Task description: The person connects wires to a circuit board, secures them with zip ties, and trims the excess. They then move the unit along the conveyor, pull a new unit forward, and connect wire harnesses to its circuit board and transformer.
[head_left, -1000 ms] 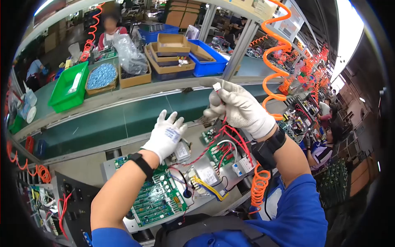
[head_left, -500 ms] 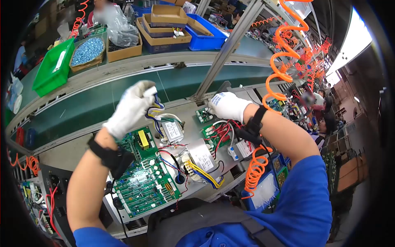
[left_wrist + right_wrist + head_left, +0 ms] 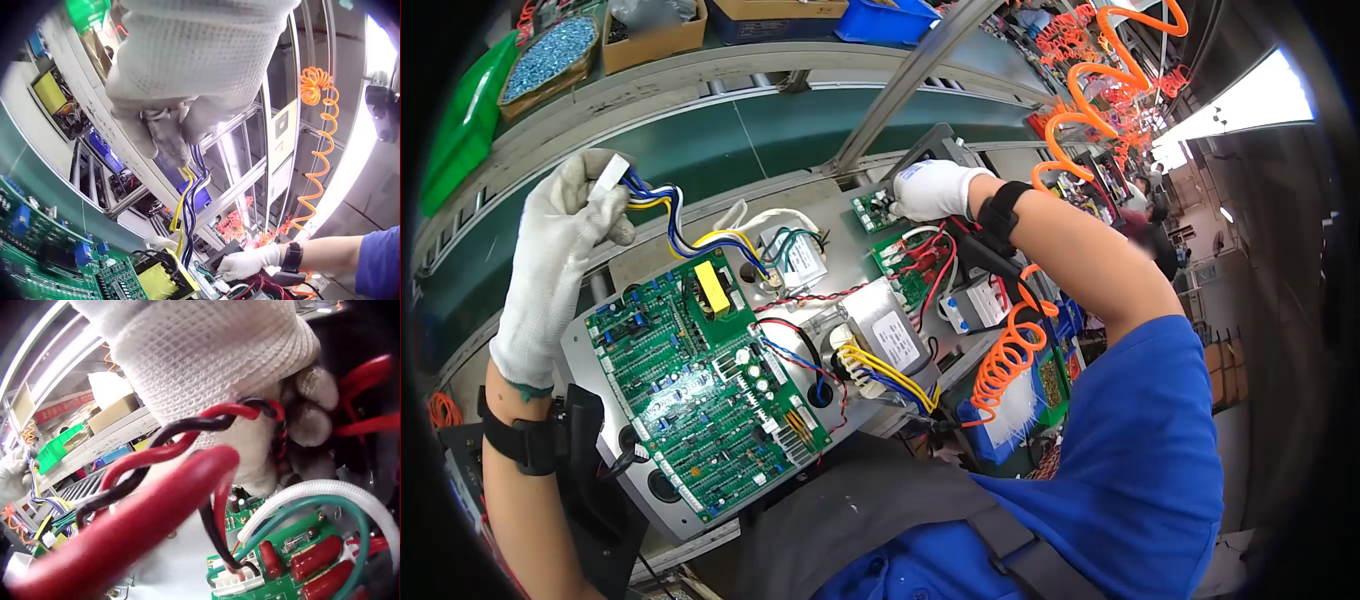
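Note:
My gloved left hand (image 3: 565, 225) pinches a white connector (image 3: 608, 177) above the left end of the metal plate (image 3: 590, 370). Blue, yellow and white wires (image 3: 690, 240) run from it down to a silver box (image 3: 800, 262). The large green circuit board (image 3: 700, 400) lies below. My gloved right hand (image 3: 935, 190) is at the small green board (image 3: 873, 210), its fingers curled in the right wrist view around twisted red and black wires (image 3: 181, 428). Whether those fingers also touch the small board cannot be told.
A second silver box (image 3: 890, 335) and a board with red wires (image 3: 905, 270) sit on the plate. An orange coiled hose (image 3: 1005, 375) hangs at the right. A metal post (image 3: 910, 85) rises behind, beside the green conveyor (image 3: 800, 130). Bins stand across it.
My left hand has moved left, drawing the blue and yellow wires out with the connector. My right hand came down from holding a small connector and now stays by the small board.

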Motion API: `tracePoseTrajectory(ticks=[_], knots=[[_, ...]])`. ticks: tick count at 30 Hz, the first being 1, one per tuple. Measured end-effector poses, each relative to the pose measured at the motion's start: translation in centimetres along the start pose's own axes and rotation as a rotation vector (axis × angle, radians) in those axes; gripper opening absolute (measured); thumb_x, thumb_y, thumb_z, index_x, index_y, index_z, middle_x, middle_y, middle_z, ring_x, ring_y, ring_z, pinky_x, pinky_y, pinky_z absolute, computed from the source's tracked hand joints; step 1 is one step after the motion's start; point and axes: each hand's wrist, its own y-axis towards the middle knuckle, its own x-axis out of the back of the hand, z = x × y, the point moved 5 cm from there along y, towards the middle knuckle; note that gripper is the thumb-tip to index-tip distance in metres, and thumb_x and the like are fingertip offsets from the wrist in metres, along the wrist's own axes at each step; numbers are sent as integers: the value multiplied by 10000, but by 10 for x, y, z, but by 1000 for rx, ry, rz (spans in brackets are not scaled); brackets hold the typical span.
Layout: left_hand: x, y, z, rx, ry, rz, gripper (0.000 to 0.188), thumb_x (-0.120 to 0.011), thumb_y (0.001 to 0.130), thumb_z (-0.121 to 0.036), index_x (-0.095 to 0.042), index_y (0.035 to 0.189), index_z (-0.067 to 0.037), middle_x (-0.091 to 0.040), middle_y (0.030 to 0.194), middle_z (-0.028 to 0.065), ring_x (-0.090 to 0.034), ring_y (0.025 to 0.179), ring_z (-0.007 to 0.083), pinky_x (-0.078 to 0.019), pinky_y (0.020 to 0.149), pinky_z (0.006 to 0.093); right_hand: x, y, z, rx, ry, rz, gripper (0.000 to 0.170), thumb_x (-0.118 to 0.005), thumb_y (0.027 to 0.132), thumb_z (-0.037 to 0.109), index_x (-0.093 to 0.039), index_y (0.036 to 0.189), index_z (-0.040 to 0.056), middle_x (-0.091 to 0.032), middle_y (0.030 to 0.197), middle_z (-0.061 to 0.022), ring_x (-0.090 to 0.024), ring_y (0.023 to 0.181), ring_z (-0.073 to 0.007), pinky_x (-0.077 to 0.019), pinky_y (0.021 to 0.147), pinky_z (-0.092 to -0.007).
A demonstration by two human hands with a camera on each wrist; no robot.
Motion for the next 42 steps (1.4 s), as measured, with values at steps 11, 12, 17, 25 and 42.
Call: tracePoseTrajectory(ticks=[11,12,17,25,42], knots=[[6,-9,5,-30,81,-44,304,-601,941,-142,-540,1179,36,-561,894,0,-529,732,52,-465,734,207,-9,10,-1,76,-12,-73,342,-545,855,293,-711,873,-5,-685,871,-224,-661,879,-395,-511,800,-446],[6,-9,6,-37,80,-37,313,-605,940,-150,-540,1185,34,-564,910,2,-533,737,51,-467,737,205,-10,11,-1,76,-6,-72,342,-545,855,293,-711,873,-5,-685,871,-224,-661,879,-395,-511,800,-446],[8,-14,5,-33,65,-67,309,-614,932,-138,-545,1173,43,-582,931,17,-557,744,66,-478,733,212,-17,16,2,46,-31,-91,297,-557,825,229,-719,949,13,-691,985,-210,-664,961,-372,-519,841,-431],[7,-36,-3,5,-19,-61,212,-617,935,-110,-562,1088,27,-565,879,10,-586,726,78,-495,638,233,12,-13,17,-20,-62,-283,341,-595,853,359,-735,902,52,-712,944,-164,-679,929,-335,-529,821,-423],[7,-47,10,10,-4,-65,191,-593,962,-117,-550,1092,16,-602,909,30,-590,724,83,-504,681,228,68,-60,-2,-137,-334,-498,136,-635,749,114,-747,827,104,-726,786,-103,-721,757,-271,-540,609,-422]])
